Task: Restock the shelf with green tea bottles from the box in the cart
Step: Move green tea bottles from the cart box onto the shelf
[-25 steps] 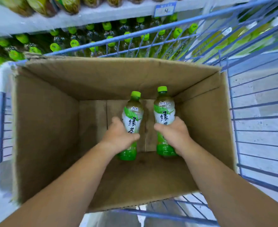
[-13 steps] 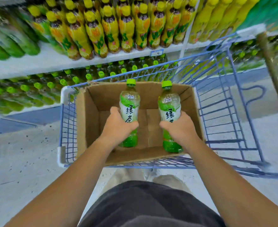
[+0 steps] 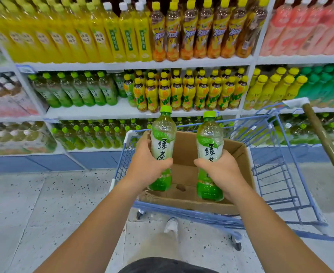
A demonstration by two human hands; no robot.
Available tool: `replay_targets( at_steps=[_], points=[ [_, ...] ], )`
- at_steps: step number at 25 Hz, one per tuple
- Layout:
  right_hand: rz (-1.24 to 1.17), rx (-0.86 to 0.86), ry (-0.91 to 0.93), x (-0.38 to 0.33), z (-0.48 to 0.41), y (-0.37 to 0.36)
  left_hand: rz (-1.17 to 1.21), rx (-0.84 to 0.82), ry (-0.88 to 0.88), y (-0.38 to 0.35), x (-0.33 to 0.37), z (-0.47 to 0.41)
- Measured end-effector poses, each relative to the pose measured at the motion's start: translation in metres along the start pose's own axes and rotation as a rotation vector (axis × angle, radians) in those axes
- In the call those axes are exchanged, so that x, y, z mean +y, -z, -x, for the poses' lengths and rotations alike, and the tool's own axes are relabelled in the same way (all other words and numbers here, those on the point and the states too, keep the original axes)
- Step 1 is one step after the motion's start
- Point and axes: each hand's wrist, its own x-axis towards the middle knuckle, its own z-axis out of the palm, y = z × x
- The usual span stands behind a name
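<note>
Holding one green tea bottle apiece, both hands reach out over the cart point(image 3: 191, 211) in the head view. The left hand point(image 3: 148, 164) has its fingers and thumb wrapped round the middle of the left bottle point(image 3: 163, 134), covering the lower part of the label. The right hand point(image 3: 219, 170) grips the right bottle point(image 3: 209, 138) the same way, thumb across the front. Both bottles are upright with green caps on top, side by side but apart, held in the air above the open cardboard box point(image 3: 239, 152). Their green bases show in front of the box's floor and near edge. The box sits in the blue wire cart, against its left side, and its bare cardboard floor shows between the two bottles.

Beyond the cart runs the shelf point(image 3: 95, 112). On its middle board, toward the left end, stands a row of green-capped tea bottles point(image 3: 79, 91) with similar green and white labels. Just to their right are yellow-capped bottles point(image 3: 189, 91). The board below carries more green-capped bottles point(image 3: 95, 134), blurred. The top board holds tall yellow bottles point(image 3: 111, 36). A brown pole point(image 3: 323, 138) slants down past the cart's far right corner. A white shoe point(image 3: 172, 226) rests on the speckled floor point(image 3: 44, 203) below the cart's near edge.
</note>
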Motion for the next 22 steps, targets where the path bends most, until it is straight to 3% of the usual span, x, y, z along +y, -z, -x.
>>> replay_targets(
  at_steps=[12, 22],
  points=[
    [0.016, -0.3, 0.231, -0.06, 0.07, -0.111, 0.058, 0.188, -0.033, 0.146, -0.015, 0.074],
    [-0.107, -0.266, 0.249, -0.102, 0.077, -0.283, 0.04, 0.193, -0.011, 0.317, -0.097, 0.039]
  ],
)
